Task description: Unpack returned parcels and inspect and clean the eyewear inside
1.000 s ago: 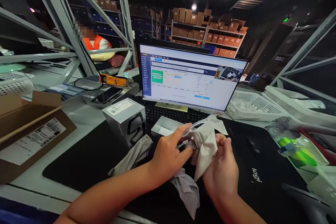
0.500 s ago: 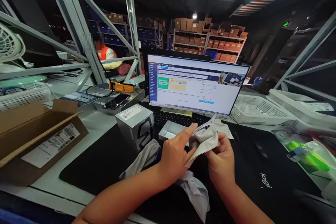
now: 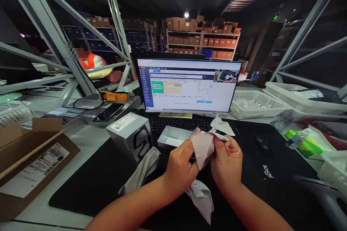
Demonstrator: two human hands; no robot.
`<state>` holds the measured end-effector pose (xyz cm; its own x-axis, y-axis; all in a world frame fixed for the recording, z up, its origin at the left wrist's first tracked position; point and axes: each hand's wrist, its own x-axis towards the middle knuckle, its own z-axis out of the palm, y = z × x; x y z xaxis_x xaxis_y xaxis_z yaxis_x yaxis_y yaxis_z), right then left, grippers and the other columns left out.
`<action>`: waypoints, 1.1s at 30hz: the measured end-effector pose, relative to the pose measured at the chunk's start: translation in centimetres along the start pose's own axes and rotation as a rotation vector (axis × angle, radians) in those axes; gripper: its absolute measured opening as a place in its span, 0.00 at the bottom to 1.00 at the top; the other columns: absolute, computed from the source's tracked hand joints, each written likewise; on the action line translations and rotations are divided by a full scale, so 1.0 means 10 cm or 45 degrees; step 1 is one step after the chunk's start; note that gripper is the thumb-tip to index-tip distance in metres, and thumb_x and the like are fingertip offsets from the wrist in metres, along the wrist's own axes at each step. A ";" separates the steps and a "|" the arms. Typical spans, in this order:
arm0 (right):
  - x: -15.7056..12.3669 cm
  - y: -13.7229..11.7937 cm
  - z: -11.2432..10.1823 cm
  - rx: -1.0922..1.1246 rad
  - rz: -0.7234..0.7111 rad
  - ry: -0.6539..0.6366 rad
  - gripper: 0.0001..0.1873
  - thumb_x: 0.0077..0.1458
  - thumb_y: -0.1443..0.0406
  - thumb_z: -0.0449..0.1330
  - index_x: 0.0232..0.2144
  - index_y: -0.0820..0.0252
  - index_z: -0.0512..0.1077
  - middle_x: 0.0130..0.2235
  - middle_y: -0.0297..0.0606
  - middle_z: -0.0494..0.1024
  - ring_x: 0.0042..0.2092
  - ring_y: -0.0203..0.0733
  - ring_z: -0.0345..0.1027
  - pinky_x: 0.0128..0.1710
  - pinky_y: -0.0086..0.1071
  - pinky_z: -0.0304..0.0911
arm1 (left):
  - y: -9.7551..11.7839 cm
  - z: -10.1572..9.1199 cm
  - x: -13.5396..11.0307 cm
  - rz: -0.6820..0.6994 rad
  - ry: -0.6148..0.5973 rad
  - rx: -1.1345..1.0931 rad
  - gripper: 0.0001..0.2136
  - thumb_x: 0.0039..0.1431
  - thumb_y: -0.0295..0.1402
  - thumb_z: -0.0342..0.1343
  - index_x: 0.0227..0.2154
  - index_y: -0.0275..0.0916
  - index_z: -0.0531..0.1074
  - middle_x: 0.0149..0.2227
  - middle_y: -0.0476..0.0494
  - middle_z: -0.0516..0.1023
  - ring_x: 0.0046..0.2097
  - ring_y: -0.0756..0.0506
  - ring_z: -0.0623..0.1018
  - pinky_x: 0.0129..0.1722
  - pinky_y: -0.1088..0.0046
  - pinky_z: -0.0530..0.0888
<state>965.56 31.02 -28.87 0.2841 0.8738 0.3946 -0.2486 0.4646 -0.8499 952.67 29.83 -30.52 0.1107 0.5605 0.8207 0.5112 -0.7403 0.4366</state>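
Observation:
My left hand point(image 3: 180, 162) and my right hand point(image 3: 227, 160) are both closed on a pale grey cleaning cloth point(image 3: 202, 146), held just above the black desk mat point(image 3: 89, 184). Something small is wrapped inside the cloth and I cannot make it out. A crumpled grey pouch point(image 3: 142, 171) and a thin plastic wrapper point(image 3: 202, 196) lie under my left wrist. An open small grey box tray point(image 3: 173, 137) sits right behind my hands, in front of the keyboard point(image 3: 176, 123). Left of it stands a silver product box point(image 3: 130, 135).
A monitor point(image 3: 187, 85) stands behind the keyboard. An open cardboard box point(image 3: 29, 158) sits at the left, white baskets point(image 3: 257, 103) and bagged green items point(image 3: 305, 144) at the right, a mouse point(image 3: 261, 139) on the mat. A person in an orange vest point(image 3: 90, 61) works beyond the metal rack.
Both hands have drawn the cloth in tighter and bunched it round the hidden item; the left index finger, stretched out before, has curled down onto the cloth. The camera view has shifted slightly.

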 end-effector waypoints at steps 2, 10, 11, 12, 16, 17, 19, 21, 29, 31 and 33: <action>-0.08 0.04 0.03 -0.137 -0.158 0.000 0.31 0.56 0.54 0.65 0.16 0.56 0.49 0.18 0.25 0.49 0.22 0.31 0.40 0.21 0.29 0.43 | -0.01 -0.05 0.00 -0.033 -0.018 -0.007 0.27 0.62 0.25 0.54 0.64 0.39 0.62 0.61 0.36 0.73 0.58 0.41 0.77 0.56 0.66 0.76; 0.15 -0.12 0.06 0.078 0.132 -0.298 0.33 0.44 0.59 0.72 0.15 0.56 0.48 0.17 0.23 0.52 0.23 0.30 0.42 0.22 0.27 0.45 | -0.02 -0.08 0.05 -0.048 -0.024 0.121 0.26 0.64 0.29 0.55 0.64 0.39 0.61 0.60 0.37 0.74 0.55 0.42 0.79 0.54 0.67 0.77; 0.20 -0.17 0.06 0.197 0.189 -0.268 0.34 0.43 0.59 0.73 0.16 0.56 0.48 0.18 0.23 0.52 0.23 0.30 0.43 0.23 0.27 0.46 | -0.01 -0.07 0.06 -0.011 -0.022 0.131 0.26 0.64 0.28 0.54 0.65 0.40 0.60 0.61 0.36 0.73 0.57 0.42 0.78 0.56 0.66 0.76; 0.23 -0.20 0.07 0.291 0.233 -0.247 0.34 0.42 0.59 0.74 0.16 0.56 0.47 0.18 0.23 0.53 0.24 0.30 0.44 0.24 0.27 0.48 | -0.01 -0.05 0.07 0.023 -0.023 0.142 0.27 0.64 0.27 0.54 0.66 0.40 0.59 0.62 0.37 0.72 0.58 0.42 0.77 0.57 0.65 0.75; 0.18 -0.15 0.08 0.336 0.233 -0.156 0.34 0.44 0.57 0.73 0.17 0.57 0.48 0.19 0.24 0.54 0.25 0.31 0.45 0.25 0.27 0.50 | -0.02 -0.05 0.07 0.086 -0.022 0.177 0.31 0.61 0.21 0.52 0.67 0.42 0.58 0.62 0.38 0.72 0.60 0.42 0.76 0.59 0.65 0.74; 0.14 -0.10 0.08 0.251 0.180 -0.143 0.34 0.45 0.56 0.72 0.16 0.56 0.48 0.19 0.24 0.53 0.24 0.31 0.44 0.24 0.27 0.49 | -0.03 -0.06 0.06 0.077 -0.026 0.172 0.30 0.62 0.21 0.53 0.67 0.42 0.58 0.62 0.38 0.72 0.59 0.42 0.76 0.58 0.65 0.75; 0.05 -0.01 0.08 0.025 0.057 -0.184 0.33 0.45 0.56 0.71 0.14 0.56 0.49 0.17 0.23 0.50 0.23 0.30 0.41 0.21 0.28 0.44 | -0.04 -0.10 0.04 0.035 -0.036 0.155 0.29 0.63 0.24 0.54 0.66 0.42 0.59 0.61 0.37 0.72 0.57 0.42 0.78 0.56 0.66 0.76; 0.02 0.02 0.07 -0.133 0.001 -0.266 0.32 0.44 0.59 0.71 0.13 0.56 0.49 0.16 0.23 0.50 0.22 0.29 0.39 0.21 0.28 0.41 | -0.04 -0.13 0.03 -0.001 -0.031 0.140 0.28 0.64 0.27 0.56 0.66 0.41 0.60 0.60 0.36 0.74 0.55 0.42 0.80 0.54 0.68 0.78; 0.35 -0.33 -0.02 0.412 0.300 -0.263 0.36 0.33 0.63 0.77 0.15 0.57 0.48 0.17 0.24 0.59 0.23 0.30 0.50 0.25 0.27 0.53 | -0.03 -0.08 0.05 0.163 -0.027 0.186 0.28 0.62 0.25 0.57 0.64 0.42 0.62 0.59 0.36 0.75 0.56 0.40 0.79 0.55 0.63 0.78; 0.40 -0.33 -0.06 0.444 0.334 -0.302 0.35 0.35 0.64 0.77 0.15 0.58 0.49 0.18 0.25 0.61 0.24 0.30 0.52 0.25 0.26 0.53 | -0.04 -0.10 0.07 0.136 -0.065 0.197 0.25 0.62 0.25 0.57 0.61 0.41 0.65 0.55 0.37 0.79 0.51 0.40 0.82 0.53 0.64 0.79; 0.42 -0.28 -0.09 0.454 0.357 -0.344 0.35 0.37 0.64 0.77 0.14 0.59 0.49 0.19 0.26 0.63 0.25 0.30 0.53 0.26 0.26 0.54 | -0.04 -0.14 0.09 0.101 -0.100 0.187 0.22 0.62 0.25 0.57 0.59 0.41 0.68 0.51 0.38 0.81 0.48 0.41 0.83 0.51 0.65 0.79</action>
<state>968.29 33.26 -25.12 -0.0754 0.9555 0.2853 -0.5937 0.1869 -0.7827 951.35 30.16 -29.43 0.2188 0.5339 0.8168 0.6165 -0.7244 0.3084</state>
